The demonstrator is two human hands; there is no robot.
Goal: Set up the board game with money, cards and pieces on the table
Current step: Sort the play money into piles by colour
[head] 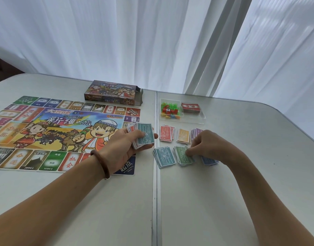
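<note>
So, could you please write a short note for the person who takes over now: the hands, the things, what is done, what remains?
Left hand holds unsorted notes, a 1000 on top, over the board's right edge.
Right hand pinches at the green pile.
Other piles beside it: red, orange, purple, teal, blue.
Tray behind them holds pieces and cards; box lies behind the board.
Done: board laid out, sorting under way.
Left: sort the held notes, probably take pieces and cards out of the tray.
</note>
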